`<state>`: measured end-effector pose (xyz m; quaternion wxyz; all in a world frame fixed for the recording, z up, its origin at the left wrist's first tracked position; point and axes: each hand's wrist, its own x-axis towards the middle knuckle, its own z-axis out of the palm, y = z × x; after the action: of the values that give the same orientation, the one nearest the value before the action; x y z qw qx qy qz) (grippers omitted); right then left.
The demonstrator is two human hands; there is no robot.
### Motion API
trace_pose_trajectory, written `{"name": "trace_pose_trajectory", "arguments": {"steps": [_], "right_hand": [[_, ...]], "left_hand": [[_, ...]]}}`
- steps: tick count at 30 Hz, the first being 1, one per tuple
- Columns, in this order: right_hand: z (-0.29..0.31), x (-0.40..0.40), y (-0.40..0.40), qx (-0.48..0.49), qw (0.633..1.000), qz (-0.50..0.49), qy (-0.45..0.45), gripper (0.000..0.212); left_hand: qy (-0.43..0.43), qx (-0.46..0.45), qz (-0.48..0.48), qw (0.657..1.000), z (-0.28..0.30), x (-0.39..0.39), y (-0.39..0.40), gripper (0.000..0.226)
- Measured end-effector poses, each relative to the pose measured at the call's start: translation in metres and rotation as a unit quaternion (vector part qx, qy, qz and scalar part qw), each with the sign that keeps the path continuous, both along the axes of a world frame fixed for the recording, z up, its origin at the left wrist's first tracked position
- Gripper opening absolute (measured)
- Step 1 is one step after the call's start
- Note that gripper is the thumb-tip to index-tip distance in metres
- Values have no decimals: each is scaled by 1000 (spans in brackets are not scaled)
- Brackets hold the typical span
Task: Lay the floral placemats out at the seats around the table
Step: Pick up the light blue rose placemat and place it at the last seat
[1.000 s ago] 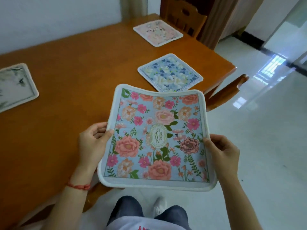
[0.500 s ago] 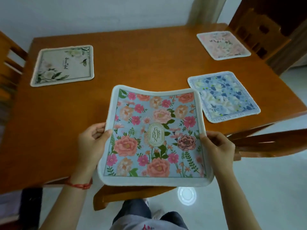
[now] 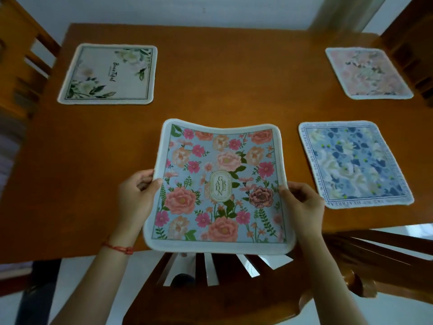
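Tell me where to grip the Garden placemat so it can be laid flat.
Grip the Garden placemat at the middle of its left and right edges, one hand coming in from each side, as the left hand and right hand do now. It is limp and sags in the middle, so two opposite grips keep it spread.

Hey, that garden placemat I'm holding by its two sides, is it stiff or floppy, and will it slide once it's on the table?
Probably semi-flexible: the garden placemat sags in the middle between the left hand and right hand, yet its far edge stays up unsupported. It looks light, since a side pinch holds it. It may slide on the glossy table.
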<state>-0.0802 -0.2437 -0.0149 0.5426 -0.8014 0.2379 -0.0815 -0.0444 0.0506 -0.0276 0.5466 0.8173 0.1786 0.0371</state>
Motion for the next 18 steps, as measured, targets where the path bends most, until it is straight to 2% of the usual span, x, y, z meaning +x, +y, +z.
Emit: {"name": "trace_pose_trajectory", "arguments": {"steps": [10,18], "right_hand": [[-51,55,-29,-25,998,22,46,4],[-82,81,-33,-8,998,8,62,6]], "left_hand": [[25,59,23,998,-42,38,-31,23],[62,86,42,993,-76,57,-43,24]]}}
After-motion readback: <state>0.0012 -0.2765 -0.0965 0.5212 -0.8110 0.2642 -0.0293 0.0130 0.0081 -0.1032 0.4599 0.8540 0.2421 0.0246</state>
